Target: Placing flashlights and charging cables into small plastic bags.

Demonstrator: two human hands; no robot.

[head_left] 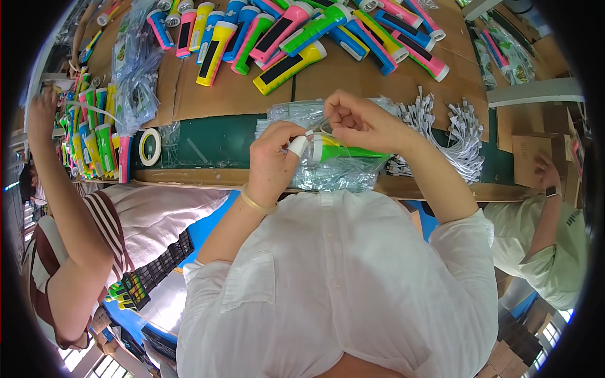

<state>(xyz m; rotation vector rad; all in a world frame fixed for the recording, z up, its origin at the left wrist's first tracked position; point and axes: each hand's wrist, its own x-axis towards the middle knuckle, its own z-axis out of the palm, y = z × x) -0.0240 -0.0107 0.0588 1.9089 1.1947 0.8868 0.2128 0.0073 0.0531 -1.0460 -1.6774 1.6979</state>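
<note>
Grip: the left hand (pixel 271 153) is nearly closed, a small white piece (pixel 298 146) at its fingertips; the right hand (pixel 365 123) is half curled; what is gripped cannot be told.
Between hands: one green-and-yellow cylindrical plastic torch (pixel 353 152).
Beneath: clear, crinkled plastic bags (pixel 337 178); whether the torch is bagged is unclear.
Right: two bunches of thin white cables (pixel 465 148).
Left: one cream tape ring (pixel 159 148).
Beyond: over a dozen multicoloured plastic torches (pixel 288 69) are heaped.
</note>
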